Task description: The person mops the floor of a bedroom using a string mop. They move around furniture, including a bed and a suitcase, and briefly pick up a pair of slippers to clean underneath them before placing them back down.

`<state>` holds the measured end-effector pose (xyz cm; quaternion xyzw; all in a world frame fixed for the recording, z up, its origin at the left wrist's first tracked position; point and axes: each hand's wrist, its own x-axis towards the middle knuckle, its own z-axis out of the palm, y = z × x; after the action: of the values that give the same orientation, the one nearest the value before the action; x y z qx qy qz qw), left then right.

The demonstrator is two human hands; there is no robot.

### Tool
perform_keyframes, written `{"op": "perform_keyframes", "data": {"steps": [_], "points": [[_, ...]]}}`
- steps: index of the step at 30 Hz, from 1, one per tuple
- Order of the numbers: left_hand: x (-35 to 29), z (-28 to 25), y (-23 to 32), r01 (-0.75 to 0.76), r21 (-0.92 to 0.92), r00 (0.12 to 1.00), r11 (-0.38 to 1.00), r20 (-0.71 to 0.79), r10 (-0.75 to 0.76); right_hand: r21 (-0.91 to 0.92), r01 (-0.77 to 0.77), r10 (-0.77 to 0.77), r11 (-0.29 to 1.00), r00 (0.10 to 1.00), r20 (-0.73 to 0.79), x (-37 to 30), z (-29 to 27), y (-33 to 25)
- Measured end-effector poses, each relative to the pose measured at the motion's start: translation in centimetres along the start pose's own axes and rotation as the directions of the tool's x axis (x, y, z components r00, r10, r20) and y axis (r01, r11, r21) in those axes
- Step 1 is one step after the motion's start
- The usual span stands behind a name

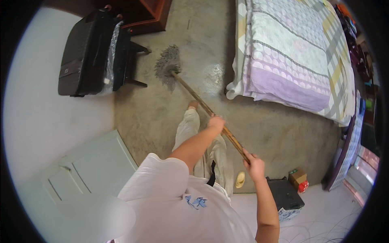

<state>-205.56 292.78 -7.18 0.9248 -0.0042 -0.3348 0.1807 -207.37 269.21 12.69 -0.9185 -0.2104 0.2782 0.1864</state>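
A mop with a long wooden handle (193,94) slants across the floor in front of me. Its grey string head (167,67) lies spread on the concrete floor at the far left, close to the legs under a black suitcase. My left hand (216,122) is wrapped round the middle of the handle. Nearer its top end, my right hand (254,165) grips the same handle. Both hands are closed on the wood, and the handle passes above my legs.
The black suitcase (87,54) rests on a dark stand by the left wall, near a reddish wooden cabinet (156,18). A bed (291,60) with folded quilts fills the right. Behind are a pale green door (81,170), a yellow slipper (240,179) and a black-lidded box (285,193).
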Motion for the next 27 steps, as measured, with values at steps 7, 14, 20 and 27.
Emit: {"op": "perform_keyframes", "data": {"steps": [7, 14, 20, 27], "points": [[0.9, 1.8, -14.5, 0.057, 0.048, 0.989, 0.997, -0.14, -0.049, 0.085, 0.01, -0.014, 0.996, 0.998, 0.054, 8.2, 6.3, -7.1], [4.4, -2.6, -30.3, 0.186, 0.083, 0.982, 0.979, -0.039, -0.184, 0.152, 0.078, -0.103, 0.985, 0.98, 0.168, 23.4, 13.4, -12.0], [8.9, -2.4, -39.6, 0.119, 0.03, 0.993, 0.992, 0.008, -0.119, 0.097, 0.071, -0.09, 0.993, 0.975, 0.205, 33.3, 18.7, -10.8], [10.8, 0.8, -36.6, 0.263, 0.15, 0.964, 0.953, -0.081, -0.254, 0.235, 0.039, -0.095, 0.971, 0.968, 0.232, 34.0, 22.8, -6.5]]}}
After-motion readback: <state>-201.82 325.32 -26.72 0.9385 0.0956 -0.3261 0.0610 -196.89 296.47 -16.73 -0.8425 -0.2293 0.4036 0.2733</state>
